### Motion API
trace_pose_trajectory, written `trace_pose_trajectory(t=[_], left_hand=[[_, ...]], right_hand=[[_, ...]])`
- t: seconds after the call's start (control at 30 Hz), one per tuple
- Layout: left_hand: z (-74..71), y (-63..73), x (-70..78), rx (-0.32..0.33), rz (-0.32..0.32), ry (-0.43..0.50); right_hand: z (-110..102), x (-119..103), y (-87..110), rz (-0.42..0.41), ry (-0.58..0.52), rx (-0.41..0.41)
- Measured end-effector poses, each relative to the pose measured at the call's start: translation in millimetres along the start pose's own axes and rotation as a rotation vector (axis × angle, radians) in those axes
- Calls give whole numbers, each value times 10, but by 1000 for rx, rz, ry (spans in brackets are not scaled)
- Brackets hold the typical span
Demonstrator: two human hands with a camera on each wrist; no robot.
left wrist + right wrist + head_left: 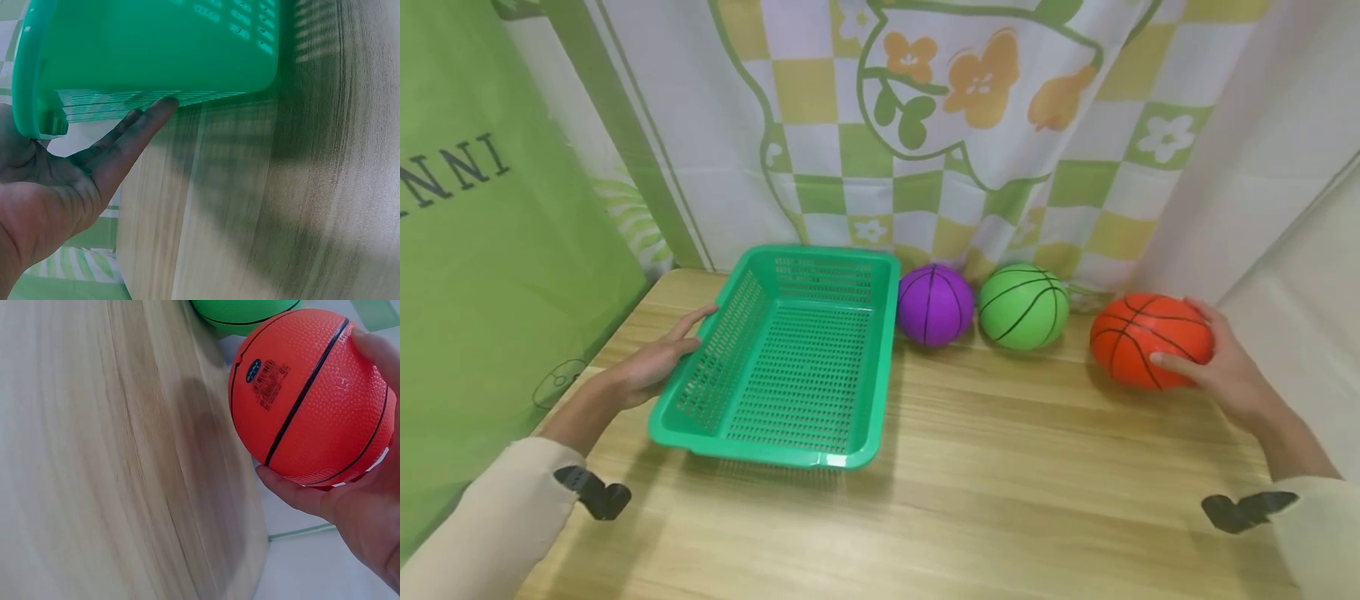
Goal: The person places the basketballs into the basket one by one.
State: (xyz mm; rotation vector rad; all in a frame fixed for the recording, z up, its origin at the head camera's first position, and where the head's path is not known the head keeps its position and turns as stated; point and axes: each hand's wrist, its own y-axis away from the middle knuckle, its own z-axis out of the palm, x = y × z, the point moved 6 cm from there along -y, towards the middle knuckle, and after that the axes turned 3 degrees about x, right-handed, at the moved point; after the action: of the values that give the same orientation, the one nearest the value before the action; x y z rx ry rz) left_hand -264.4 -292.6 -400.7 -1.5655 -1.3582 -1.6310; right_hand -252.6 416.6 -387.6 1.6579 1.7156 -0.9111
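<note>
A green plastic basket (797, 367) with slotted sides stands at the left of the wooden table. My left hand (658, 362) holds its left rim; in the left wrist view, the long fingers (134, 140) lie nearly straight beneath the rim against the outer wall, and the rim hides the thumb. On the right, my right hand (1232, 367) grips a red toy basketball (1138, 337), fingers and thumb spread around its side. Black seams and a small printed label show on this ball (306, 394) in the right wrist view. Whether it touches the table, I cannot tell.
Beside the basket sit a purple ball (934, 306) and a green ball (1022, 306), in a row along the back of the wooden table (1000, 492). A patterned curtain (925, 192) hangs behind them. Green cloth (490, 292) borders the table's left side.
</note>
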Motion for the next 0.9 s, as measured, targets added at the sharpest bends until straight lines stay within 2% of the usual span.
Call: trace_pose_trajectory(t=[0.43,0.9], left_hand=[[-22,20,1,9,-10,-16],[30,17,42,41,-1,-53]], right_hand=[[-41,-118,268,-63,56,4],[84,-458,337,-162,33,0]])
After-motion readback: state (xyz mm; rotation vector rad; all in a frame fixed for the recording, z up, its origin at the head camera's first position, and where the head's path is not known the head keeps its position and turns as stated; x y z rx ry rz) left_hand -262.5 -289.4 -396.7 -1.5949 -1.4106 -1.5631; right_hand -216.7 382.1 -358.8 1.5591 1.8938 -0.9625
